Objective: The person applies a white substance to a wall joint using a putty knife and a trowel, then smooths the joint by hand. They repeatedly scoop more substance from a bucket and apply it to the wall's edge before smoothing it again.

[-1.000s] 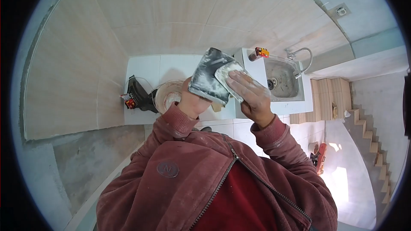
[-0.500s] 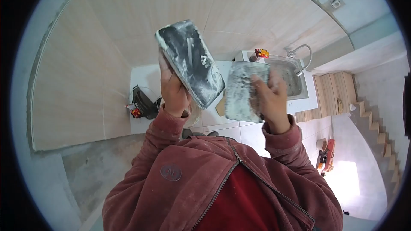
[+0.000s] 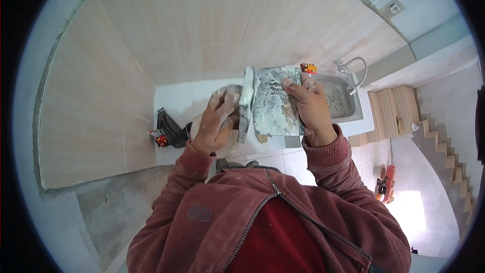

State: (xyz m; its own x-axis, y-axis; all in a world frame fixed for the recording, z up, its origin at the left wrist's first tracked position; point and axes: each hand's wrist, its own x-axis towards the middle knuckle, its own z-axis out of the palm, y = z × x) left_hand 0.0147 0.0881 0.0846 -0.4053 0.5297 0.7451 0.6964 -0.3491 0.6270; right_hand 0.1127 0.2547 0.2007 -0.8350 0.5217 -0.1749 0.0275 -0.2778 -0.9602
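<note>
My left hand (image 3: 216, 121) is wrapped round the back of a float (image 3: 246, 106), a rectangular tool smeared with whitish paste. It is turned almost edge-on, its working face towards the right. Close beside it stands a flat rectangular plate (image 3: 273, 108), its near side thickly coated with pale grey-white paste and dark streaks. My right hand (image 3: 314, 107) grips this plate by its right edge, fingers over the coated side. The float's edge is right at the plate's left edge. Paste dusts the fingers of both hands.
Behind the hands runs a white counter (image 3: 174, 93) below a tiled wall (image 3: 202, 20). A sink (image 3: 343, 96) with a curved tap (image 3: 365, 68) lies right. A dark bag-like object (image 3: 172, 129) sits left, a pale bucket (image 3: 230, 146) below. Stairs (image 3: 444, 154) rise at far right.
My left hand has turned the float from showing its dark, smeared face to nearly edge-on and lowered it beside the plate. The plate has shifted slightly left and up.
</note>
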